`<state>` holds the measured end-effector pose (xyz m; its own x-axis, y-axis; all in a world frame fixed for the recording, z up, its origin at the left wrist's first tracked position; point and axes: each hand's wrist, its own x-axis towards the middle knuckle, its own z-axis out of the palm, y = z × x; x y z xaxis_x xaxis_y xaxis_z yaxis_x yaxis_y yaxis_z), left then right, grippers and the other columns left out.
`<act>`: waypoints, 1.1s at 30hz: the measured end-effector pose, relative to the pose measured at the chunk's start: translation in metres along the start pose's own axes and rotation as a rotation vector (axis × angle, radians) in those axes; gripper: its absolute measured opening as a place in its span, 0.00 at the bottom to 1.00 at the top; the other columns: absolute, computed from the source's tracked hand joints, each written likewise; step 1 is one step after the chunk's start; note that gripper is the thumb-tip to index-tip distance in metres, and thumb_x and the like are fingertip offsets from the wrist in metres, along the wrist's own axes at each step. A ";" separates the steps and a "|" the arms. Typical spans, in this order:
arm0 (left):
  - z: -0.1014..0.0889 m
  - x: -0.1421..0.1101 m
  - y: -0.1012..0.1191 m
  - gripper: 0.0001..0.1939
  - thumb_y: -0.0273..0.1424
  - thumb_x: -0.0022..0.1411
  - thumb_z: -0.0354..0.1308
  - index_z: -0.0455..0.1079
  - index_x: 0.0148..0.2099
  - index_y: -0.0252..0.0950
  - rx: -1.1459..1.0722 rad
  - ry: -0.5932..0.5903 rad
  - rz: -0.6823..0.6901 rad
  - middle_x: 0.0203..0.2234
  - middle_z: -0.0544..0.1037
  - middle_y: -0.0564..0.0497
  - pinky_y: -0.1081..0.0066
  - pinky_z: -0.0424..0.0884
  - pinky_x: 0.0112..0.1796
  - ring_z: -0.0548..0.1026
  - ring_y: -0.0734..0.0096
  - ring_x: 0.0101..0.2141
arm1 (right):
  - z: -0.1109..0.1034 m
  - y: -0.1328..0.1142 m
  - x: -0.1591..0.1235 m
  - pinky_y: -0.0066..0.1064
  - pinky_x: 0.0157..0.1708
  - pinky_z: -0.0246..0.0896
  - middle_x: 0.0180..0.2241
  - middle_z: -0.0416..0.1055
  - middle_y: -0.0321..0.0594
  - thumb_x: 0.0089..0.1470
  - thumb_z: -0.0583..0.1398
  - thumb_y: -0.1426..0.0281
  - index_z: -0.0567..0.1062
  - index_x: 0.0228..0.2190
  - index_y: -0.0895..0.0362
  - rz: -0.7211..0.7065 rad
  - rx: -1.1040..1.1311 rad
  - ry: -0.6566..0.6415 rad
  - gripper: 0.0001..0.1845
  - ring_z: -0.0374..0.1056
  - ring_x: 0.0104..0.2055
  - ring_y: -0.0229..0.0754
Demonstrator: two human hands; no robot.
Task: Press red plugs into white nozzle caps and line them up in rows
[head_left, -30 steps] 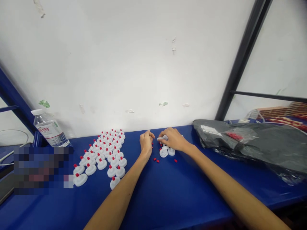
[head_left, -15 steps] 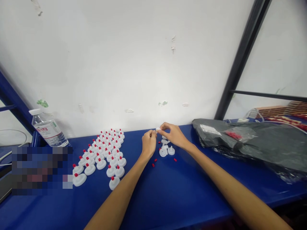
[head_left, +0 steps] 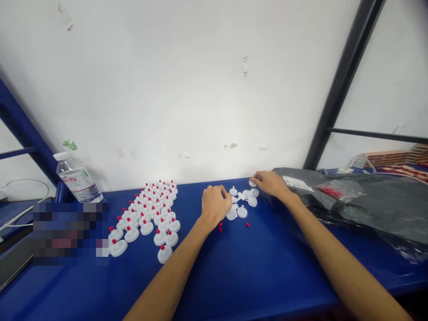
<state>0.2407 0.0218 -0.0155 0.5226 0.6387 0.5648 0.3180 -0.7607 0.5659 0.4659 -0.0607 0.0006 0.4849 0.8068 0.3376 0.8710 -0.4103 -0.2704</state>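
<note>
My right hand [head_left: 271,183] is at the back of the blue table, thumb and fingers pinched on a white round cap [head_left: 252,183]. Just left of the loose white caps [head_left: 242,211], my left hand [head_left: 216,205] rests low with its fingers curled. Its fingertips are hidden behind the hand, so what they hold cannot be seen. Several small red tips [head_left: 248,225] lie in front of the loose caps. Farther left, a large group of white caps with red tips [head_left: 146,227] stands upright in rows.
A water bottle [head_left: 78,178] leans at the back left, close to a blurred patch. On the right lies a dark plastic bag [head_left: 361,205] with a small clear bag of red pieces [head_left: 331,191] on it. A white wall [head_left: 200,89] and a dark post [head_left: 337,89] rise behind.
My hands have parted. The right has moved right to a white cap at the back; the left has turned knuckles-up beside the pile. The view has shifted slightly.
</note>
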 end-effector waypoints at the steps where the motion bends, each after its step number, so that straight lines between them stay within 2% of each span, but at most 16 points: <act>1: -0.004 -0.001 0.008 0.10 0.25 0.56 0.54 0.67 0.23 0.39 0.019 0.005 0.022 0.22 0.72 0.46 0.62 0.62 0.39 0.70 0.57 0.32 | 0.002 0.002 0.000 0.31 0.37 0.62 0.35 0.81 0.45 0.59 0.59 0.62 0.81 0.35 0.55 -0.002 -0.022 -0.026 0.13 0.76 0.39 0.49; 4: -0.028 -0.013 0.039 0.09 0.26 0.60 0.52 0.69 0.28 0.39 0.088 0.021 0.107 0.26 0.75 0.45 0.59 0.63 0.42 0.70 0.55 0.36 | 0.007 0.005 -0.001 0.31 0.36 0.62 0.34 0.81 0.45 0.58 0.59 0.60 0.82 0.34 0.54 -0.020 -0.064 -0.088 0.14 0.76 0.39 0.49; 6: -0.052 -0.030 0.058 0.09 0.27 0.63 0.50 0.71 0.33 0.39 0.179 0.023 0.201 0.29 0.76 0.44 0.58 0.64 0.42 0.70 0.55 0.38 | 0.007 0.005 0.000 0.32 0.35 0.63 0.33 0.81 0.46 0.59 0.58 0.58 0.82 0.33 0.54 -0.024 -0.086 -0.099 0.17 0.77 0.38 0.51; 8: -0.076 -0.054 0.065 0.10 0.31 0.64 0.50 0.74 0.37 0.39 0.282 0.009 0.248 0.36 0.77 0.41 0.54 0.64 0.44 0.70 0.52 0.42 | 0.005 0.003 0.000 0.35 0.35 0.63 0.35 0.81 0.49 0.61 0.55 0.56 0.82 0.36 0.55 -0.015 -0.102 -0.072 0.20 0.76 0.39 0.54; 10: -0.097 -0.077 0.054 0.13 0.38 0.63 0.54 0.76 0.45 0.41 0.448 0.027 0.204 0.51 0.74 0.40 0.46 0.59 0.53 0.64 0.41 0.54 | 0.002 0.000 0.000 0.37 0.36 0.63 0.38 0.81 0.49 0.63 0.52 0.57 0.80 0.41 0.55 -0.004 -0.101 -0.030 0.22 0.76 0.40 0.56; 12: -0.113 -0.094 0.027 0.27 0.46 0.60 0.57 0.69 0.60 0.44 0.625 0.040 0.069 0.62 0.63 0.41 0.40 0.49 0.59 0.47 0.33 0.65 | -0.001 -0.004 0.000 0.36 0.35 0.62 0.39 0.81 0.47 0.64 0.50 0.57 0.78 0.44 0.54 -0.001 -0.085 0.005 0.21 0.76 0.41 0.55; 14: -0.123 -0.103 -0.008 0.36 0.49 0.57 0.59 0.64 0.65 0.42 0.738 0.002 -0.022 0.67 0.56 0.41 0.37 0.43 0.60 0.36 0.30 0.67 | -0.002 -0.009 -0.001 0.35 0.35 0.61 0.38 0.81 0.45 0.64 0.50 0.58 0.78 0.43 0.53 -0.008 -0.069 0.025 0.20 0.76 0.40 0.53; 16: -0.129 -0.103 -0.038 0.38 0.50 0.56 0.59 0.63 0.66 0.41 0.789 -0.053 -0.072 0.69 0.51 0.40 0.37 0.41 0.60 0.35 0.29 0.67 | -0.002 -0.014 -0.002 0.34 0.34 0.61 0.37 0.81 0.43 0.64 0.51 0.60 0.78 0.41 0.53 -0.024 -0.061 0.035 0.18 0.76 0.40 0.52; 19: -0.134 -0.097 -0.062 0.35 0.50 0.59 0.56 0.64 0.65 0.41 0.774 -0.131 -0.143 0.69 0.51 0.39 0.38 0.46 0.59 0.43 0.28 0.66 | 0.000 -0.019 -0.004 0.34 0.34 0.60 0.37 0.82 0.43 0.63 0.51 0.61 0.78 0.40 0.53 -0.049 -0.057 0.042 0.17 0.76 0.39 0.52; 21: -0.136 -0.091 -0.065 0.31 0.48 0.62 0.54 0.65 0.64 0.42 0.737 -0.165 -0.164 0.66 0.58 0.38 0.41 0.53 0.57 0.53 0.33 0.64 | 0.001 -0.020 -0.004 0.34 0.34 0.60 0.37 0.82 0.43 0.63 0.51 0.61 0.78 0.40 0.53 -0.061 -0.054 0.046 0.17 0.76 0.39 0.52; 24: -0.138 -0.086 -0.063 0.25 0.44 0.64 0.53 0.68 0.59 0.40 0.687 -0.175 -0.150 0.56 0.68 0.39 0.50 0.62 0.52 0.66 0.44 0.55 | 0.002 -0.021 -0.004 0.33 0.33 0.59 0.36 0.82 0.43 0.63 0.51 0.62 0.78 0.39 0.53 -0.071 -0.045 0.048 0.17 0.76 0.39 0.52; 28: -0.137 -0.081 -0.063 0.17 0.40 0.64 0.52 0.70 0.51 0.38 0.647 -0.162 -0.110 0.45 0.72 0.42 0.57 0.65 0.47 0.70 0.51 0.45 | 0.003 -0.023 -0.004 0.32 0.32 0.59 0.35 0.82 0.42 0.63 0.52 0.63 0.78 0.39 0.53 -0.083 -0.029 0.048 0.16 0.76 0.38 0.50; 33: -0.135 -0.076 -0.067 0.11 0.38 0.66 0.48 0.67 0.45 0.38 0.617 -0.201 -0.070 0.38 0.71 0.45 0.62 0.66 0.41 0.71 0.55 0.41 | 0.005 -0.025 -0.006 0.31 0.30 0.57 0.33 0.81 0.40 0.62 0.53 0.64 0.78 0.38 0.52 -0.087 -0.012 0.040 0.14 0.76 0.35 0.48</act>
<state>0.0728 0.0404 -0.0149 0.6029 0.7007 0.3814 0.7214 -0.6830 0.1144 0.4409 -0.0528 0.0011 0.4099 0.8220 0.3953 0.9107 -0.3446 -0.2277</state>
